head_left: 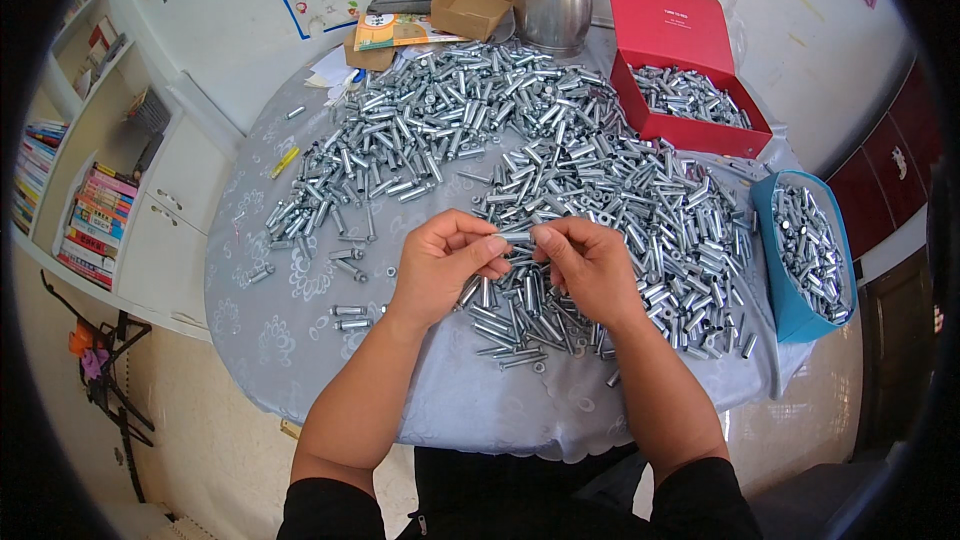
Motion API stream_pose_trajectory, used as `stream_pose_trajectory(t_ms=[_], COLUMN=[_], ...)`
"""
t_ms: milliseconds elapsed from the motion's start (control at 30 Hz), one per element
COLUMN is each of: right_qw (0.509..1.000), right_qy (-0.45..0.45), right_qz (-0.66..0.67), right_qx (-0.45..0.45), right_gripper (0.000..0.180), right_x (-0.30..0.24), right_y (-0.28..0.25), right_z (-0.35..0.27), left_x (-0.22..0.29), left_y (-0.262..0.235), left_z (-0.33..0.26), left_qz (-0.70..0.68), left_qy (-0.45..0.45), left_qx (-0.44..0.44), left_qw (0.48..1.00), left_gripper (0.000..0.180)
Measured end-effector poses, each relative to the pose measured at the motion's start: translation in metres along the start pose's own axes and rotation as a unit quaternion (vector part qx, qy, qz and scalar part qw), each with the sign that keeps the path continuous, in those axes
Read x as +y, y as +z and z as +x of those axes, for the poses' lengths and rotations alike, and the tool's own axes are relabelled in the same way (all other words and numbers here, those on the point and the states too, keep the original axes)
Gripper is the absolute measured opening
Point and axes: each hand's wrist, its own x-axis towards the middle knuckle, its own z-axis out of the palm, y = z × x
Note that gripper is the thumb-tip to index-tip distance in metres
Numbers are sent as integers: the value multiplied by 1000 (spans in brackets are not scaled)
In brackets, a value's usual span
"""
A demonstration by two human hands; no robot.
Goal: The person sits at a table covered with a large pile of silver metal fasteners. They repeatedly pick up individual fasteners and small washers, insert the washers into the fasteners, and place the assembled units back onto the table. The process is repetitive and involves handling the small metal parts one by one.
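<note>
Between my two hands, over the near edge of a heap of metal parts, is a small silvery sleeve anchor bolt (pixel 516 237). My left hand (pixel 447 265) pinches one end of it with thumb and forefinger. At the other end, the thumb and fingers of my right hand (pixel 590 265) are closed on it. The heap of loose anchor bolts and sleeves (pixel 590 180) spreads behind and to the right of my hands. Left of my left hand lie a few separate bolts (pixel 350 318) on the grey patterned tablecloth (pixel 275 340).
A red box (pixel 690 135) with its lid raised holds more bolts at the back right. Beside it stands a blue bin (pixel 795 325), also filled. At the back are a steel pot (pixel 553 5) and an open cardboard box (pixel 472 2). A yellow pen-like item (pixel 285 162) lies at the left.
</note>
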Motion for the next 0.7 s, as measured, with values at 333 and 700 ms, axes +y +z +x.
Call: stream_pose_trajectory(t_ms=[333,700], right_qw=[999,995], right_qy=[-29,-76], right_qz=[16,52], right_qx=[8,40], right_gripper=[21,22], right_x=[3,5], right_y=[2,6], right_z=[1,0], left_x=[1,2], left_y=[0,3], left_z=[0,0], left_qz=[-1,7], left_qy=[-2,-2], left_qx=[2,3], left_qw=[1000,1000], left_gripper=[12,12])
